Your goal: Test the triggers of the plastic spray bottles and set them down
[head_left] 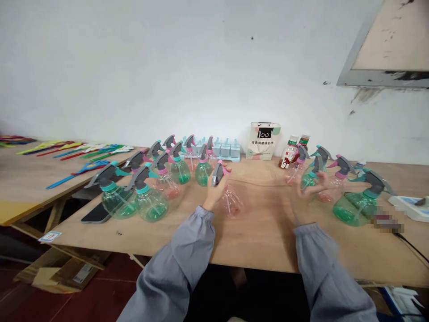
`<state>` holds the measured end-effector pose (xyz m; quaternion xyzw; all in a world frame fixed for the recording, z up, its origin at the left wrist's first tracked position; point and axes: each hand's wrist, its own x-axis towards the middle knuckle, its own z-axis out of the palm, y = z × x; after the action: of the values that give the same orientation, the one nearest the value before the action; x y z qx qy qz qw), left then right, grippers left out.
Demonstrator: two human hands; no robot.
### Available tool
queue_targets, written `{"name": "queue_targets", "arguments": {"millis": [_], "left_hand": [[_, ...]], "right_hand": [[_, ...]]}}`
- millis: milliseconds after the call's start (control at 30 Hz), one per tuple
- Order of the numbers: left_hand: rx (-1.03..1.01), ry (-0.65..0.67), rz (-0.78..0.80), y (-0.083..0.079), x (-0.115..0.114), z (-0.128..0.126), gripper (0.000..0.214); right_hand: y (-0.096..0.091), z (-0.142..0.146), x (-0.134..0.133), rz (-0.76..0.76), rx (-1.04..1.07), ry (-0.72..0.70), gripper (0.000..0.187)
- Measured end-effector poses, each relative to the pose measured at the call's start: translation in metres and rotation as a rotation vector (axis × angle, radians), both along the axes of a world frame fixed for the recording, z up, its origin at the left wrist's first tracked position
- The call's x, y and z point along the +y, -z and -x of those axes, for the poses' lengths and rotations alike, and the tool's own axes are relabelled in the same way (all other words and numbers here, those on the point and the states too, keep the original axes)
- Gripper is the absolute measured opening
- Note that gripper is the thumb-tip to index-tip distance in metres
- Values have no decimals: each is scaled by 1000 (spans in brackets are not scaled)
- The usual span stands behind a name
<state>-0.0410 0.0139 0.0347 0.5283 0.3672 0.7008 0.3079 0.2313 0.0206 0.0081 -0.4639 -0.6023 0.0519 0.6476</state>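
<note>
Sleeves (177,255) of loose gray cloth crossed the near edge of a wooden tabletop (258,250). Below its left end, a cardboard box (70,273) lay on a dark red floor (110,297). Up on the wood, a phone (95,214) lay flat just beside a green bottle (117,203) with a spray top.

Near the middle, between two groups of such bottles, was the pink spray bottle (232,205), leaning slightly, its top toward the left. The person's left grip (214,193) was closed around its gray trigger (217,173), thumb and fingers pinching it. From where I stood I could not tell whether the base touched the wood.

The right grip (306,192) was blurred by motion, its fingers spread, in front of the right-hand bottles (353,210); I could not tell whether it touched any. A white tray (410,209) sat beyond them at the far right. More green and pink bottles filled the left side, and past those, on another table, lay bright colored strips (80,173).

Farther back stood a row of pale blue racks (231,150), a printed paper bag (263,143) and two drink bottles (288,153) side by side, before a white wall (167,67).
</note>
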Motion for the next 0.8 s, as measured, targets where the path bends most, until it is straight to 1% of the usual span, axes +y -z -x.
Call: {"name": "queue_targets", "arguments": {"millis": [33, 67, 100, 133, 200, 333, 400, 467, 633, 700, 733, 800], "left_hand": [[-41, 12, 44, -1, 1, 3, 39], [-83, 38, 91, -2, 1, 5, 42], [-125, 73, 133, -4, 1, 7, 44], [-163, 111, 169, -5, 1, 8, 47], [-218, 169, 220, -7, -1, 8, 50], [-289, 214, 289, -8, -3, 9, 45], [-332, 269, 338, -8, -1, 12, 44], [-355, 333, 372, -8, 2, 17, 42], [-319, 425, 393, -5, 5, 21, 34], [-309, 459, 388, -4, 3, 20, 33], [-307, 463, 384, -3, 2, 19, 31], [-308, 432, 382, -4, -1, 17, 26]], "right_hand": [[-3, -15, 5, -33, 55, 106, 57], [-4, -28, 11, -84, 105, 272, 62], [-2, -39, 17, -115, 133, 395, 69], [1, -48, 25, -120, 139, 470, 75], [11, -61, 39, -85, 133, 550, 82], [30, -71, 61, 26, 132, 561, 84], [36, -66, 65, 34, 121, 512, 84], [40, -50, 65, 17, 98, 413, 83], [46, 17, 48, 31, -6, 18, 77], [47, 38, 39, 40, -51, -102, 74], [48, 46, 35, 40, -69, -144, 73], [48, 54, 29, 37, -89, -195, 71]]}}
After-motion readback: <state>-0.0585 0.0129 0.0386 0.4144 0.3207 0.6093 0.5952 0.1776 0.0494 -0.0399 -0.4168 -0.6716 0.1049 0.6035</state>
